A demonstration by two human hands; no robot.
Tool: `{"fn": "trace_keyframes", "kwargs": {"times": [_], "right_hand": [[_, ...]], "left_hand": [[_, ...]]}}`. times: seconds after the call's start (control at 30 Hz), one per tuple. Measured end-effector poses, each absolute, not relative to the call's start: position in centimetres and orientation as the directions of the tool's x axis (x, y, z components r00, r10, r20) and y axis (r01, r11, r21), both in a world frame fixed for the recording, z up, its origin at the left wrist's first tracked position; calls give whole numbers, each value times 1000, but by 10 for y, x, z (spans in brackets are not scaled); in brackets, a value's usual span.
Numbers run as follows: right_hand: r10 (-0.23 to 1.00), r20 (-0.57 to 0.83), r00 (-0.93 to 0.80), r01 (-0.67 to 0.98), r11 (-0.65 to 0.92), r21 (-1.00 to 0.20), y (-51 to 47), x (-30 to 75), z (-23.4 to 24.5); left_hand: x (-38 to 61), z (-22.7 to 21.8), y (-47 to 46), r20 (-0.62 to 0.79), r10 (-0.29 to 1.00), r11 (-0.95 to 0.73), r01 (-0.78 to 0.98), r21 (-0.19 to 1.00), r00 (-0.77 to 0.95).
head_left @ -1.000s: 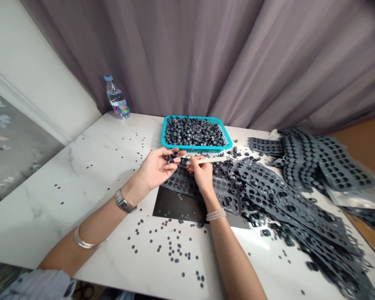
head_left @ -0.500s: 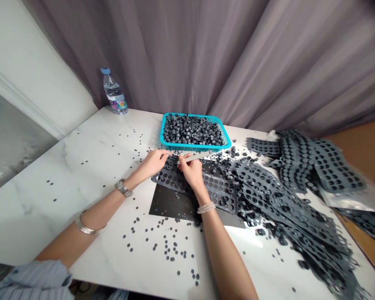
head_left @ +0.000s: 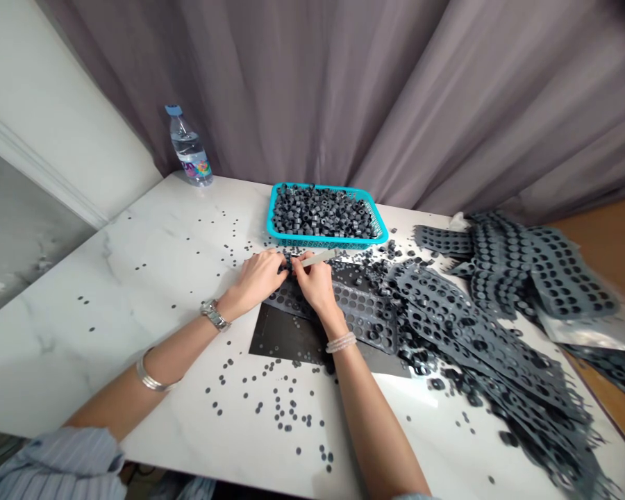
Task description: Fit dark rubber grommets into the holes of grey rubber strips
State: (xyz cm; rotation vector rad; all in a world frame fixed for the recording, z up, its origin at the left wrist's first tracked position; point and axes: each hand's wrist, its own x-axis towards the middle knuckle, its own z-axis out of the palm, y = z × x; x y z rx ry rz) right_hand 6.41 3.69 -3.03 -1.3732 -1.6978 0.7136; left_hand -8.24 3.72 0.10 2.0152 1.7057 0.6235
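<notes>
My right hand point(head_left: 315, 283) is closed around a pale, slim, pen-like tool point(head_left: 320, 257), whose back end points up to the right. Its working tip is hidden by my fingers. Beside it, my left hand point(head_left: 262, 279) has its fingers curled, with a small dark piece showing at the fingertips; its exact shape is unclear. Both hands meet over the far left part of a dark grey rubber sheet point(head_left: 358, 311) punched with rows of round holes. That sheet lies on a black mat point(head_left: 281, 337). My right forearm crosses over both.
Behind my hands stands a turquoise basket point(head_left: 323, 242) heaped with small black rubber rings. More perforated sheets point(head_left: 463, 326) and loose rings pile up at right. Small black discs point(head_left: 286, 417) are scattered over the white table point(head_left: 151, 312). A water bottle point(head_left: 190, 149) stands at back left.
My left hand has moved right, up against my right hand, and its fingers have curled in toward the tool. My right hand has shifted slightly left, still gripping the pen-like tool.
</notes>
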Motion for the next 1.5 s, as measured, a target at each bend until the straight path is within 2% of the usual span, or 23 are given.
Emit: {"fn": "trace_keyframes", "kwargs": {"times": [0.17, 0.3, 0.37, 0.47, 0.57, 0.7, 0.83, 1.1, 1.33, 1.43, 1.5], "right_hand": [[967, 247, -68, 525, 245, -815, 37, 62, -31], [975, 221, -28, 495, 206, -844, 39, 61, -33], [978, 209, -15, 461, 192, -866, 40, 62, -32], [979, 201, 24, 408, 174, -896, 40, 64, -28], [974, 198, 106, 318, 156, -935, 40, 69, -18], [968, 173, 184, 113, 154, -982, 41, 79, -1], [967, 169, 191, 42, 164, -986, 42, 83, 3], [972, 155, 174, 41, 150, -988, 43, 83, -3], [980, 153, 128, 96, 142, -985, 41, 81, -3], [984, 165, 72, 180, 150, -972, 41, 78, -9], [985, 170, 21, 244, 160, -956, 40, 75, -14]], "left_hand": [[-85, 1, 40, 54, 997, -79, 610, 789, 59], [-97, 16, 43, -11, 998, 27, 285, 958, -56], [-101, 27, 43, -91, 995, 93, 85, 992, -33], [-100, 41, 41, -231, 967, 246, -159, 956, 110], [-93, 48, 37, -317, 923, 374, -315, 872, 220], [-86, 55, 31, -337, 899, 432, -447, 783, 279], [-83, 65, 26, -351, 881, 473, -591, 653, 317], [-74, 82, 16, -423, 856, 504, -662, 555, 297], [-80, 83, 18, -397, 835, 549, -612, 569, 380], [-88, 80, 22, -392, 832, 554, -615, 561, 392], [-94, 76, 26, -383, 844, 536, -593, 602, 375]]}}
